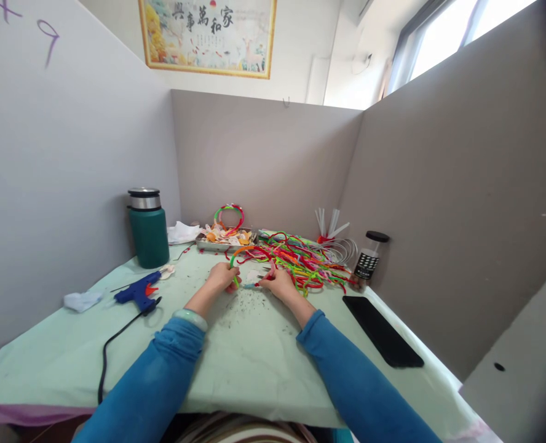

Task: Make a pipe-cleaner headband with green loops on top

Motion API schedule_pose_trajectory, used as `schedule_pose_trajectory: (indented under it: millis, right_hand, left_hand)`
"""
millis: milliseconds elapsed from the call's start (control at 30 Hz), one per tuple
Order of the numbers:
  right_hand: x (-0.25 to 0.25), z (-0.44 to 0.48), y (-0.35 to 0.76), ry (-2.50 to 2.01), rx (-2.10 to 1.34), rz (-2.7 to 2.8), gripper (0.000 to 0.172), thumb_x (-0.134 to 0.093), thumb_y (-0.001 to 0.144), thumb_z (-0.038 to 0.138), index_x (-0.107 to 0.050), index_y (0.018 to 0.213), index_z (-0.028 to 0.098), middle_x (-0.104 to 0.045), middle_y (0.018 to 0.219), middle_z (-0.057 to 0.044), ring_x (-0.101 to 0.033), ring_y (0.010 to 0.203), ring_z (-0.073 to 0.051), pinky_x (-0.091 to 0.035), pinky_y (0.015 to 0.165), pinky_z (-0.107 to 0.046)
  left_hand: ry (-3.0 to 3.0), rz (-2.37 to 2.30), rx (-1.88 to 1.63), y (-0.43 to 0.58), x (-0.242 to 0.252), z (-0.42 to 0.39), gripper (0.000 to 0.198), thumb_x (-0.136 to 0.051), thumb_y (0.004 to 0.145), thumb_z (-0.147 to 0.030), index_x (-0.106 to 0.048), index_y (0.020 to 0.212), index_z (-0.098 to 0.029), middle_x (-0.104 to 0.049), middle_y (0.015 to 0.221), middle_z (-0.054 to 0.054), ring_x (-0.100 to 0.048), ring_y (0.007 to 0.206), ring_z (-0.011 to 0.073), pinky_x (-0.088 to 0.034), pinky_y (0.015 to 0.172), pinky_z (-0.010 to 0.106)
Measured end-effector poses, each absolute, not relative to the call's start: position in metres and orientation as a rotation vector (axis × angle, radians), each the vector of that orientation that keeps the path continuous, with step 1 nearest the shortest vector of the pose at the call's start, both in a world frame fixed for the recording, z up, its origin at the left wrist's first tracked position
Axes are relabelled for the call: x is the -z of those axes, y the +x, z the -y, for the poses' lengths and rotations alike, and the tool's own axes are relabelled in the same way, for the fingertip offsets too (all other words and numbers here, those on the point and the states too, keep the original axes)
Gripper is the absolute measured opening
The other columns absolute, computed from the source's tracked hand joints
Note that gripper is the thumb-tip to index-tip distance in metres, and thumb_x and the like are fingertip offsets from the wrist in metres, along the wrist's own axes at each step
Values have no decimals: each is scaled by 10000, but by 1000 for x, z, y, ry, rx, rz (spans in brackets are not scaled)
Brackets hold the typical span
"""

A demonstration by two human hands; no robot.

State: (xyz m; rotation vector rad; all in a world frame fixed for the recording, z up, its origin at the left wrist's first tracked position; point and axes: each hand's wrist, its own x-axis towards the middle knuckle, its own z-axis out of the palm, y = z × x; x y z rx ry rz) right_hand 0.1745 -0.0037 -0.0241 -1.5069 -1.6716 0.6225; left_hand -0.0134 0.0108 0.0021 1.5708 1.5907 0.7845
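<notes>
My left hand (223, 277) is closed around a green pipe cleaner (233, 263) that curves up from its fingers. My right hand (280, 284) is closed too, pinching the end of a red pipe cleaner (262, 279) beside a small pale piece (253, 276) that lies between the two hands. Both hands rest on the pale green table cover (249, 351), just in front of a tangled heap of coloured pipe cleaners (300, 258). Blue sleeves cover both forearms, and a pale bangle sits on the left wrist.
A blue glue gun (138, 291) with a black cord lies at the left, near a white cloth (82, 300) and a green flask (148, 229). A tray of scraps (224, 237) stands at the back. A black phone (382, 330) and a jar (367, 258) are at the right. Grey partitions wall three sides.
</notes>
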Motion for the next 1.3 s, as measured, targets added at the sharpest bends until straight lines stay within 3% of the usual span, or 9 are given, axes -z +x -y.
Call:
schedule_pose_trajectory:
  millis: [433,600,867,933,1000,1167,1300]
  right_hand:
    - [31,1,174,-1543,-558,1666,158,-681,625,323,-635,641,174,-637,623,0,-563,583,-141,-372,530,-226]
    - [24,3,175,-1442,-482,1640,167,-587,726,321,-617,743,158,-648,722,-21,-574,662,-145,-398,595,-233]
    - [13,12,173,-1615,-432,1791,172,-599,701,279,-607,830,165,-643,747,-38,-553,642,-148,-337,543,-221]
    - [12,14,173,-1589,-446,1857,165,-564,751,326,-617,763,171,-631,676,-28,-540,601,-138,-321,529,-218]
    - [12,14,174,-1587,-370,1881,272,-509,803,398,-624,704,172,-627,650,-36,-535,590,-139,-311,529,-221]
    - [9,14,179,-1647,-132,1845,467,-363,882,478,-651,692,164,-662,725,-80,-558,650,-153,-318,571,-232]
    - [2,12,190,-1652,-46,1715,431,-358,887,434,-657,730,167,-669,728,-67,-560,648,-152,-315,574,-234]
  left_hand:
    - [1588,-1584,-805,-13,-4,-7,267,-439,850,-326,-586,918,-114,-714,842,99,-589,446,94,-452,440,187]
    - [1505,-1596,-798,-12,-9,-3,278,-434,855,-293,-518,1046,-110,-713,813,110,-564,405,93,-442,425,195]
    - [1673,-1582,-1055,-20,-6,-9,464,-443,838,-341,-430,1263,-154,-701,827,63,-416,304,57,-341,360,206]
    - [1663,-1642,-1036,-22,-5,-11,422,-439,831,-308,-483,1229,-173,-695,780,43,-380,288,49,-310,354,204]
    - [1612,-1673,-1005,-23,-5,-11,391,-444,823,-298,-526,1187,-181,-688,753,32,-359,283,42,-289,351,201]
    - [1523,-1621,-948,-19,-6,-4,397,-488,800,-331,-540,1152,-156,-666,687,20,-343,280,44,-266,347,199]
    - [1534,-1573,-905,-17,-6,-2,385,-510,779,-329,-563,1112,-144,-653,659,15,-347,283,53,-264,352,210]
